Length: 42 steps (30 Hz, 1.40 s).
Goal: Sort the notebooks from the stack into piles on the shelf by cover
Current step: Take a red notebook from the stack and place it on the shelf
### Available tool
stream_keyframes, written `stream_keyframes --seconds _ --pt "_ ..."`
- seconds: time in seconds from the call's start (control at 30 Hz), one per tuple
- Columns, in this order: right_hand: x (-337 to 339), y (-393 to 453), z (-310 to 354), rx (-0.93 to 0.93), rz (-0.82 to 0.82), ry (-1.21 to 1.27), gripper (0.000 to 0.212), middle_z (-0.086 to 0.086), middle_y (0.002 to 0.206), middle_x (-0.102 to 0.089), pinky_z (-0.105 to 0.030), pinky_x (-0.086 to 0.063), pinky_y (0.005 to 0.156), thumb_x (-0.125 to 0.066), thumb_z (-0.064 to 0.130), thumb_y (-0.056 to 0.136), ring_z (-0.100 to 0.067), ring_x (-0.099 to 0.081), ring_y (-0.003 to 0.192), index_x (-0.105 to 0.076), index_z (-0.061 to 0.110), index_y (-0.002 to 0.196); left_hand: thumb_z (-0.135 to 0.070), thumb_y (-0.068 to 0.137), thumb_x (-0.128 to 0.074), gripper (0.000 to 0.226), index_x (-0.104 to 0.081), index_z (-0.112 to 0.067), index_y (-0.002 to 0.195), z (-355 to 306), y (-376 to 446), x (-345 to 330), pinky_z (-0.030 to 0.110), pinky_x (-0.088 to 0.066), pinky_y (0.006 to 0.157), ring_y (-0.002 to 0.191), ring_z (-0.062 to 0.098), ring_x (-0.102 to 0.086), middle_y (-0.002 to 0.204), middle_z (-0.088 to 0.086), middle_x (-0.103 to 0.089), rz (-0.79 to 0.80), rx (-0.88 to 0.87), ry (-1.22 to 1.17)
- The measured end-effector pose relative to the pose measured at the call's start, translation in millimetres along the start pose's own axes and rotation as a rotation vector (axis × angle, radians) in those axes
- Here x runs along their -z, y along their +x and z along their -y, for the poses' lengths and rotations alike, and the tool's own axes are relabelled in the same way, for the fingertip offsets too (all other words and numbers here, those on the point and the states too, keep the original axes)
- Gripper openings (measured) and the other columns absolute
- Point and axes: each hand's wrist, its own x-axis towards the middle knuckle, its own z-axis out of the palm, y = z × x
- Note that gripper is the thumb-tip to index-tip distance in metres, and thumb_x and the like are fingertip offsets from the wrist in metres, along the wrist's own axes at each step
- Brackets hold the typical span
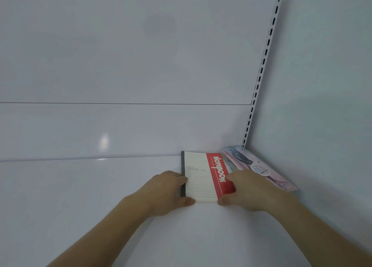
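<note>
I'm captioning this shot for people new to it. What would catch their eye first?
The red and cream notebook lying flat on the white shelf, gripped by the left hand and the right hand at its two sides. Next, the pink notebooks piled in the right back corner, beside the slotted rail.

A glossy white back panel [120, 65] meets a white side wall [322, 85] at a slotted upright [261, 69].
</note>
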Motion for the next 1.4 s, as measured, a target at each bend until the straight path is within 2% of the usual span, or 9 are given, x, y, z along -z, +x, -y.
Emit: stream_keyframes --seconds 0.1,0.23,0.3,0.4,0.6,0.77,0.93,1.1,1.4 --pt "-1 0 -2 -0.008 -0.022 -0.021 0.036 0.006 0.087 -0.061 -0.033 -0.050 0.073 -0.074 0.056 0.074 -0.014 -0.060 0.081 -0.061 0.024 0.085 -0.069 0.087 -0.051 0.051 -0.059 -0.026 0.113 -2 0 0 0.037 -0.049 0.092 0.108 0.014 -0.053 0.111 -0.008 -0.060 -0.004 0.014 0.046" --pt "-2 -3 -6 0.030 -0.027 -0.058 0.033 0.005 0.085 -0.057 -0.030 -0.043 0.066 -0.069 0.054 0.082 -0.016 -0.055 0.079 -0.051 0.027 0.076 -0.065 0.088 -0.053 0.056 -0.058 -0.022 0.124 -4 -1 1 0.039 -0.047 0.096 0.114 0.017 -0.053 0.123 -0.006 -0.058 0.007 0.032 0.053" --pt "-2 -3 -7 0.047 -0.025 -0.053 0.034 0.003 0.088 -0.060 -0.027 -0.040 0.062 -0.068 0.054 0.082 -0.016 -0.056 0.079 -0.055 0.023 0.081 -0.064 0.088 -0.055 0.058 -0.057 -0.021 0.127 -5 0 2 0.039 -0.047 0.098 0.116 0.017 -0.053 0.126 -0.005 -0.058 0.013 0.046 0.041" --pt "-2 1 -9 0.032 -0.039 0.020 0.038 0.004 0.087 -0.062 -0.031 -0.047 0.067 -0.073 0.055 0.075 -0.015 -0.060 0.079 -0.062 0.020 0.088 -0.063 0.088 -0.055 0.056 -0.058 -0.022 0.126 -7 -1 3 0.037 -0.047 0.098 0.116 0.015 -0.053 0.125 -0.005 -0.058 0.013 0.067 0.029" --pt "-5 5 -13 0.052 -0.062 0.046 0.037 0.006 0.080 -0.060 -0.032 -0.045 0.064 -0.075 0.054 0.072 -0.015 -0.059 0.076 -0.060 0.022 0.082 -0.063 0.087 -0.057 0.055 -0.058 -0.025 0.128 -12 -2 7 0.035 -0.047 0.098 0.114 0.014 -0.054 0.124 -0.006 -0.059 0.006 0.115 0.044" --pt "-8 5 -17 0.057 -0.065 0.110 0.035 0.004 0.086 -0.065 -0.034 -0.049 0.068 -0.075 0.049 0.072 -0.014 -0.062 0.079 -0.064 0.019 0.088 -0.060 0.087 -0.060 0.054 -0.059 -0.023 0.127 -18 -4 8 0.035 -0.046 0.099 0.115 0.014 -0.054 0.126 -0.006 -0.058 0.020 0.142 0.010" --pt "-8 8 -17 0.076 -0.061 0.098 0.029 0.003 0.092 -0.064 -0.024 -0.039 0.057 -0.074 0.042 0.077 -0.015 -0.059 0.082 -0.064 0.020 0.093 -0.055 0.090 -0.061 0.053 -0.059 -0.019 0.128 -27 -7 8 0.036 -0.046 0.100 0.118 0.017 -0.054 0.129 -0.004 -0.059 -0.009 0.199 0.010" --pt "-12 8 -19 0.082 -0.059 0.092 0.030 -0.001 0.090 -0.065 -0.032 -0.052 0.069 -0.070 0.043 0.082 -0.018 -0.063 0.078 -0.063 0.016 0.094 -0.056 0.089 -0.061 0.052 -0.061 -0.017 0.124 -28 -10 9 0.038 -0.048 0.097 0.115 0.019 -0.057 0.124 -0.002 -0.063 -0.015 0.238 0.020" --pt "-13 5 -22 0.059 -0.117 0.029 0.035 0.004 0.088 -0.063 -0.033 -0.049 0.071 -0.069 0.051 0.080 -0.016 -0.059 0.083 -0.064 0.020 0.095 -0.055 0.094 -0.053 0.049 -0.057 -0.018 0.125 -32 -14 3 0.037 -0.047 0.097 0.113 0.019 -0.054 0.122 -0.001 -0.059 -0.011 0.225 0.056"
